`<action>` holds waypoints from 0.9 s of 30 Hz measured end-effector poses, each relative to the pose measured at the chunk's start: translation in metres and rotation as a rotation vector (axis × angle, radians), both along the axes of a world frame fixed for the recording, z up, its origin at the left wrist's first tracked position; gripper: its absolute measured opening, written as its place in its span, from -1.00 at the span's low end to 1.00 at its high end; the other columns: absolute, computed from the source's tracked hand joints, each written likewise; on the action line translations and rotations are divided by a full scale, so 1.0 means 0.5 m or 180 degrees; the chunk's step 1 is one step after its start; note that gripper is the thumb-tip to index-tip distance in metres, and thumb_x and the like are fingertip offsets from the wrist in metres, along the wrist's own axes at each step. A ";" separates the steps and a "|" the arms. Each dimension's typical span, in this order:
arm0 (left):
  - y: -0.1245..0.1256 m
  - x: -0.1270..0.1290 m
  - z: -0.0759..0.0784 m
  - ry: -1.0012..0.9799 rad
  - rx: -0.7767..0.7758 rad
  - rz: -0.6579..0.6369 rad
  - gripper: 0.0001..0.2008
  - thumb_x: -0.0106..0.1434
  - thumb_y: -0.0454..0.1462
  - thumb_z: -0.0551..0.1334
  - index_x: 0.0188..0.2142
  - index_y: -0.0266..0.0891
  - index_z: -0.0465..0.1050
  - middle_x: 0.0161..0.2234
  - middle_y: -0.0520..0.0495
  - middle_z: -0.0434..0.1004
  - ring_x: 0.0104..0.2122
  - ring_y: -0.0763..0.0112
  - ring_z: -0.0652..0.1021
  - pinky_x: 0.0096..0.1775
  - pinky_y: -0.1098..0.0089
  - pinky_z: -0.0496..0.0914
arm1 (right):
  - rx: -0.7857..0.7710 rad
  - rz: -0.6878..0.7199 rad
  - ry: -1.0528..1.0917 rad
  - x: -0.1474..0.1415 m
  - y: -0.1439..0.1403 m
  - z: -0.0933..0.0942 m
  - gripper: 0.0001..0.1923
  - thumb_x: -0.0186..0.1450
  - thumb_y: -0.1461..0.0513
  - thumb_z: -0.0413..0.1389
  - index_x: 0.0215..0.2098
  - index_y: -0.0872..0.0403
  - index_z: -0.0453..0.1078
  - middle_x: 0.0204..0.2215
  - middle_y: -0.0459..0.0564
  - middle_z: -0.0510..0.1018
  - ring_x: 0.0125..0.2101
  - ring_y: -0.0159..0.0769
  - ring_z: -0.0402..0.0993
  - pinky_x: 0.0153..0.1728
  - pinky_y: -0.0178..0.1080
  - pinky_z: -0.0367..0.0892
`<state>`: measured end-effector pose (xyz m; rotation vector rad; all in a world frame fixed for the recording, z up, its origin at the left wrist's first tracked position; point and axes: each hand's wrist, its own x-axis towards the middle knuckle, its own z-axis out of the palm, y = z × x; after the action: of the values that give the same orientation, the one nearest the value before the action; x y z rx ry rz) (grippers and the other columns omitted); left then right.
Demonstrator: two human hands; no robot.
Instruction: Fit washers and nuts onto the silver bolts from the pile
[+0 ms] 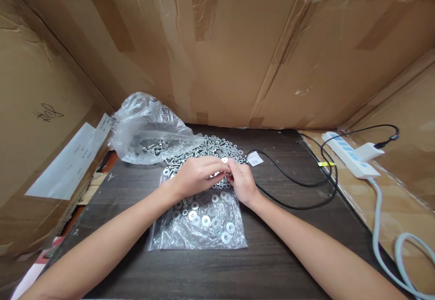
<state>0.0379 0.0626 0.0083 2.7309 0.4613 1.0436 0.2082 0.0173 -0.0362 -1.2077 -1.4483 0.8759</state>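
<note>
My left hand (200, 173) and my right hand (242, 183) meet at the fingertips over a pile of bolts, nuts and washers (210, 148). Both are closed, with thumbs and fingers pinched together. Whatever small part sits between them is mostly hidden by the fingers. A pale washer (224, 160) shows right at the fingertips, but I cannot tell whether it is held or lies behind. Below the hands, a flat clear plastic bag (200, 241) has several loose flat washers (205, 220) on or in it.
A crumpled clear plastic bag (146, 128) with bolts inside stands at the back left. A black cable (295, 207) loops on the dark table (190, 273) at right, running to a white power strip (350, 155). Cardboard walls (238, 64) enclose the back and sides.
</note>
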 end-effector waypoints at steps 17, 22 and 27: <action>-0.011 0.013 -0.012 -0.0259 -0.1529 0.0140 -0.86 0.33 -0.24 0.23 -0.21 -0.26 0.52 -0.37 -0.01 0.56 -0.55 0.58 0.42 -0.47 0.51 0.36 | 0.0775 -0.0151 -0.0772 0.008 -0.009 0.007 -0.61 0.44 0.15 -0.18 -0.53 0.04 0.16 -0.62 -0.12 0.24 -0.59 -0.37 0.20 -0.49 -0.27 0.08; 0.000 -0.001 -0.020 0.0104 0.0354 0.0067 -0.85 0.41 -0.29 0.15 -0.15 -0.23 0.51 -0.29 -0.03 0.62 -0.39 0.50 0.58 -0.40 0.50 0.43 | 0.0233 -0.0122 -0.0379 0.007 -0.003 -0.005 -0.48 0.42 0.06 -0.17 -0.66 0.05 0.16 -0.71 -0.11 0.26 -0.64 -0.39 0.17 -0.55 -0.27 0.06; 0.010 -0.015 -0.008 0.0276 0.1202 -0.0049 -0.84 0.42 -0.35 0.12 -0.15 -0.21 0.50 -0.20 0.00 0.65 -0.34 0.48 0.61 -0.38 0.49 0.45 | -0.0322 0.0225 0.0236 0.002 0.003 -0.004 -0.47 0.36 -0.02 -0.10 -0.70 0.04 0.14 -0.74 -0.13 0.19 -0.67 -0.42 0.09 -0.62 -0.29 0.01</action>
<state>0.0304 0.0677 0.0043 3.1127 0.2775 1.1099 0.2091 0.0190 -0.0382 -1.1913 -1.4083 1.0426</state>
